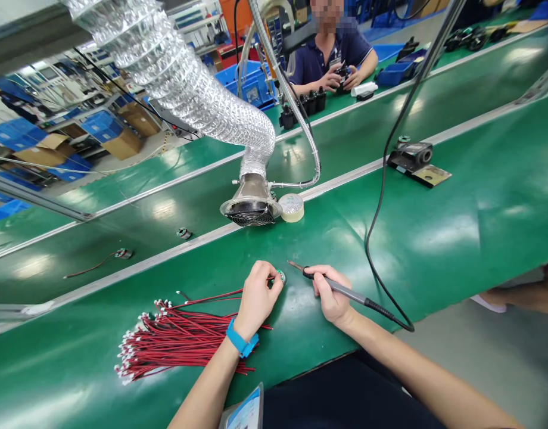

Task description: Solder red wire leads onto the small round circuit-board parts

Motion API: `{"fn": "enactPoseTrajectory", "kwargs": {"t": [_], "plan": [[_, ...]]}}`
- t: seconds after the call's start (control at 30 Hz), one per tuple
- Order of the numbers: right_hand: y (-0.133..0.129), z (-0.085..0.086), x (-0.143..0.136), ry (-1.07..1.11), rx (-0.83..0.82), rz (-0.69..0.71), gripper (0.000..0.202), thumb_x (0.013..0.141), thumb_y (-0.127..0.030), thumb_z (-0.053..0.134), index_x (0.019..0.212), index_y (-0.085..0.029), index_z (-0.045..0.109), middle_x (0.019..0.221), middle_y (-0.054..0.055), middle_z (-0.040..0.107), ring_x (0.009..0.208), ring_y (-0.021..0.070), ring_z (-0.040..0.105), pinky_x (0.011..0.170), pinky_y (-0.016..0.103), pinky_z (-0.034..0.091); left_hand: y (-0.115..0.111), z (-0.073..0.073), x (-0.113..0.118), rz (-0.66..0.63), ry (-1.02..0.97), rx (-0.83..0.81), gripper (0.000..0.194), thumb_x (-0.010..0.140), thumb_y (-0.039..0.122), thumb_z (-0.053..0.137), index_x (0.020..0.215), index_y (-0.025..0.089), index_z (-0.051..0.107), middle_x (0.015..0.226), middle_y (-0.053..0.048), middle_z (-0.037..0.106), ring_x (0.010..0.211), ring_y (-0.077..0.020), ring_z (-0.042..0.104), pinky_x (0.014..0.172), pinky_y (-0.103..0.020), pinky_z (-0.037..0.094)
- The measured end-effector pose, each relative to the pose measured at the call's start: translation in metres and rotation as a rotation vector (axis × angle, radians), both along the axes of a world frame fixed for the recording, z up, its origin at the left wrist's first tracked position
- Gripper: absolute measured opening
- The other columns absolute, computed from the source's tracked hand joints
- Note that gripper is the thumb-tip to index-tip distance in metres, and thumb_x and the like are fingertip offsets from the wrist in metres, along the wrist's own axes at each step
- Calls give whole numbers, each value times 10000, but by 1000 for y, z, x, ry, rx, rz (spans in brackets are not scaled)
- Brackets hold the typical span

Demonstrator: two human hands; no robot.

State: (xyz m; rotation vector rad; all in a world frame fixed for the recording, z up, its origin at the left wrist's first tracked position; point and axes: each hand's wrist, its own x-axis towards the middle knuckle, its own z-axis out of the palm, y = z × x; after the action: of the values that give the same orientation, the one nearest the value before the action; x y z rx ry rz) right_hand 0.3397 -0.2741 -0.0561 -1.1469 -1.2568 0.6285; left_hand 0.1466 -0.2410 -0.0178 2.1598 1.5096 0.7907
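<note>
My left hand [261, 298] is closed in a pinch on a thin red wire [220, 294], at the edge of a small round green circuit board [280, 276]. The fingers partly cover the board, so I cannot tell whether they touch it. My right hand [332, 295] is wrapped round the grey grip of a soldering iron [352, 292]. The iron's tip points left, a short way from the board and apart from it. Beside and under my left wrist lies a bundle of red and black wires [184, 339] with white connectors at their far ends.
A fume extractor [251, 208] on a foil duct [202, 95] hangs above the bench. Behind my hands are a tape roll [292, 207] and a soldering stand [417, 158]. The iron's black cable [372, 226] loops at right. Small motors [183, 233] lie on the conveyor. A co-worker [332, 59] sits opposite.
</note>
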Motion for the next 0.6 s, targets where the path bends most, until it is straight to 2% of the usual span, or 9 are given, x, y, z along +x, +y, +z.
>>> {"fn": "enactPoseTrajectory", "kwargs": {"t": [0.1,0.2,0.27,0.33,0.4,0.47,0.53,0.6], "plan": [[-1,1,1,-4,3,-11,316,1054,-358,495,995,-209,768,568,-25,584,525,143,604,579,276,520,-3,2,-1,18,65,1,31,990,215,608,964,210,592,1016,-36,628,888,-176,634,787,-296,501],[-4,1,2,3,8,2,282,1057,-319,505,1025,-210,763,574,-34,580,499,130,573,543,262,485,-7,8,-3,-14,237,1,354,957,371,721,1243,206,593,1234,-89,650,1014,-225,683,837,-335,544],[-7,-1,4,-2,3,9,260,1059,-291,510,1060,-210,756,584,-41,585,491,120,565,530,253,469,-5,17,-8,-85,375,-50,413,936,442,755,1252,213,623,1206,-80,685,1016,-240,707,836,-342,554],[-9,-5,7,-23,9,3,244,1058,-278,519,1094,-210,750,598,-44,601,493,115,573,528,248,468,2,30,-16,-138,478,-111,321,948,461,739,1159,226,680,1089,-45,722,960,-227,727,811,-326,553],[-10,-9,9,-62,41,-14,236,1052,-274,532,1105,-206,751,610,-43,618,502,115,589,538,249,478,18,46,-30,-127,580,-132,297,959,481,719,1126,236,706,1057,-33,735,943,-220,736,803,-317,552],[-11,-12,11,-113,89,-29,231,1045,-278,545,1094,-203,757,630,-35,644,514,116,606,554,252,495,43,63,-51,-62,723,-123,302,964,486,705,1136,238,717,1079,-41,737,951,-226,738,806,-322,556],[-12,-12,12,-173,109,-38,236,1040,-303,553,1074,-202,763,674,-17,685,548,125,638,584,261,514,75,75,-77,36,848,-106,281,966,435,707,1123,202,727,1094,-77,733,981,-253,735,836,-353,566],[-14,-9,10,-226,87,-57,269,1042,-353,546,1050,-204,770,741,13,730,622,150,687,628,279,533,113,81,-105,135,906,-88,252,970,358,709,1093,139,729,1101,-125,725,1027,-280,721,898,-407,574]]}}
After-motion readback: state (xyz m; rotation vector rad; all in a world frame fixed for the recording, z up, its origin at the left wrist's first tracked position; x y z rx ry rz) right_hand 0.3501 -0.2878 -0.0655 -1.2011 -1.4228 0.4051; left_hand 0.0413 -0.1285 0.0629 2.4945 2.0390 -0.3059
